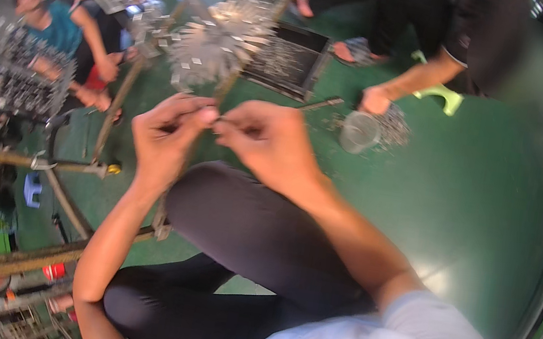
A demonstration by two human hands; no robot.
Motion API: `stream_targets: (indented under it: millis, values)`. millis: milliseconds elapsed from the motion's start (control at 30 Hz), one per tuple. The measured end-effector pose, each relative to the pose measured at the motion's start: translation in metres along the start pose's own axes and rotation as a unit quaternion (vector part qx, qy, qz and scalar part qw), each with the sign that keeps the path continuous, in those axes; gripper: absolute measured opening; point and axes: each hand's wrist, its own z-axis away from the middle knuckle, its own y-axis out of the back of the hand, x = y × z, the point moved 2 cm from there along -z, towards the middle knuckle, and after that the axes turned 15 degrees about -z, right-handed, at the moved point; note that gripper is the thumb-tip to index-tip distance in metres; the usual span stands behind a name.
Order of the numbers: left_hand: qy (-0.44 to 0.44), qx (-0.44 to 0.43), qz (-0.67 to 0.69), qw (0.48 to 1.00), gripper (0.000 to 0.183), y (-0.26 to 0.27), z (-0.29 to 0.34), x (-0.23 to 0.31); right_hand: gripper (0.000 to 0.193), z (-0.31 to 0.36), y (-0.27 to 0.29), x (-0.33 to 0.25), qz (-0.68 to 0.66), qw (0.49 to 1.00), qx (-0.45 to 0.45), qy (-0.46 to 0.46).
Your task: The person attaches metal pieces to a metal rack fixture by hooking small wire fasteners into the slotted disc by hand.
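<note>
Above my knees, my left hand (pixel 168 133) and my right hand (pixel 272 143) meet fingertip to fingertip. Both are closed in a pinch. Whatever lies between the fingers is too small and blurred to name. Just beyond them hangs a fanned cluster of flat, shiny metal pieces (pixel 217 42), part of a larger rack of similar parts. A rusty frame bar (pixel 230 82) runs behind my fingers. To the right of the cluster, a black tray (pixel 309 80) on the floor holds many thin metal pieces.
A co-worker's hand (pixel 376 101) reaches down by a clear plastic cup (pixel 359 135) and a pile of small metal pieces (pixel 396 126). A yellow-green stool (pixel 445 97) stands behind. At left, a person in teal (pixel 58 25) sits beside hanging metal parts (pixel 15 75). Frame bars (pixel 66 202) cross the left.
</note>
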Motion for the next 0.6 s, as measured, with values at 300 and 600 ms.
stream_targets:
  millis: [300, 600]
  values:
    - [-0.049, 0.051, 0.122, 0.990, 0.017, 0.011, 0.006, -0.013, 0.012, -0.023, -0.004, -0.017, -0.143, 0.990, 0.017, -0.002]
    - [-0.082, 0.024, 0.088, 0.992, 0.016, 0.027, 0.012, -0.024, 0.018, -0.048, -0.030, -0.045, -0.021, 0.996, -0.081, 0.041]
